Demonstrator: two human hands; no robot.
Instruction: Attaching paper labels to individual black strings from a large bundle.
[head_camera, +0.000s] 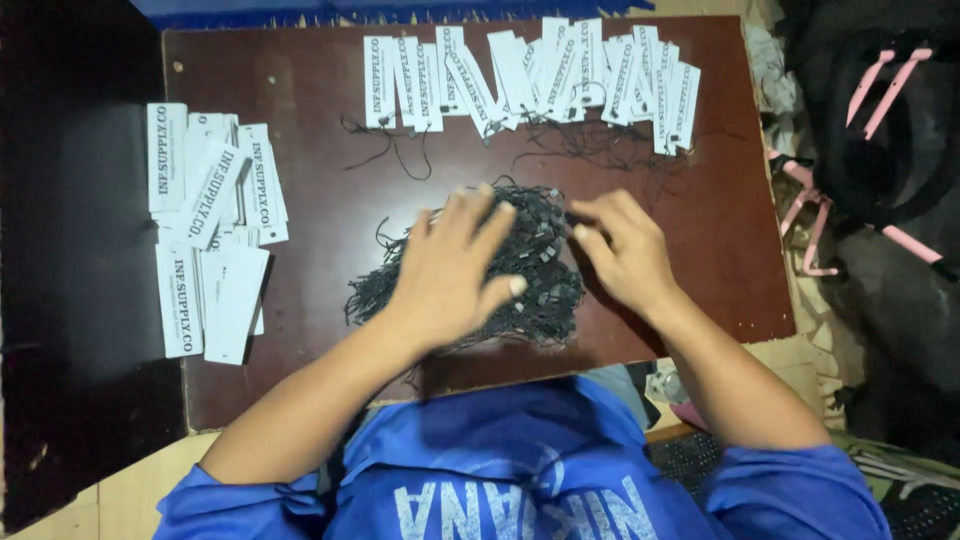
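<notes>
A heap of thin black strings with small clasps (535, 262) lies in the middle of a dark brown board (300, 90). My left hand (455, 270) rests flat on the heap, fingers spread. My right hand (622, 245) sits at the heap's right edge, fingertips pinched together on a string end. A row of white paper tags with black print (540, 75) lies along the far edge, some with black strings (600, 145) trailing from them. Another stack of white tags (215, 225) lies at the board's left side.
A black bag with pink straps (880, 120) lies to the right of the board. A loose black string (385, 150) curls below the far tags. The board's near edge meets my blue shirt (520, 470).
</notes>
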